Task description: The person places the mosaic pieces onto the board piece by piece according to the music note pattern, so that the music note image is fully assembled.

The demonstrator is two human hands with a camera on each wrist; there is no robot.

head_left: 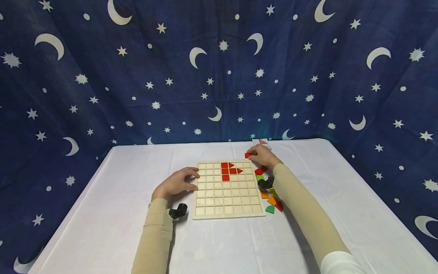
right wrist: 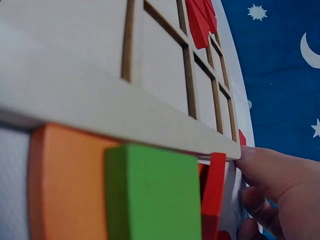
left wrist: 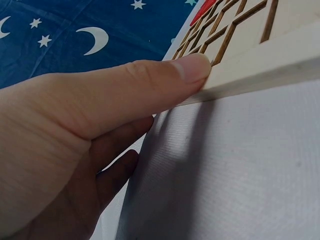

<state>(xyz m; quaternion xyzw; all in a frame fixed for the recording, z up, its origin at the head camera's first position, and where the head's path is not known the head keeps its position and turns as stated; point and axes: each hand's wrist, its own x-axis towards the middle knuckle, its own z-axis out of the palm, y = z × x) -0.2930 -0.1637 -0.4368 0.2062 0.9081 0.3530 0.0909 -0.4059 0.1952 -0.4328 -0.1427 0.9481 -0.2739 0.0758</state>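
Observation:
A square wooden grid board (head_left: 228, 218) lies on the white table. Red square blocks (head_left: 225, 177) and red pointed pieces (head_left: 240, 171) sit in its upper cells. At the board's left edge rests my left hand (head_left: 175, 182); in the left wrist view its thumb (left wrist: 150, 82) presses on the rim while the other fingers spread along the side. Just past the far right corner, my right hand (head_left: 264, 155) pinches a red block (head_left: 247, 155) between thumb and fingertips. The right wrist view shows only a sliver of that block behind the thumb (right wrist: 265, 162).
Loose pieces lie along the board's right side: red (head_left: 258, 172), green (head_left: 270, 209), orange (head_left: 264, 194) and others, partly hidden by the right forearm. A card with a printed red pattern (head_left: 262, 142) lies at the table's back edge. A starry blue curtain (head_left: 219, 76) hangs behind.

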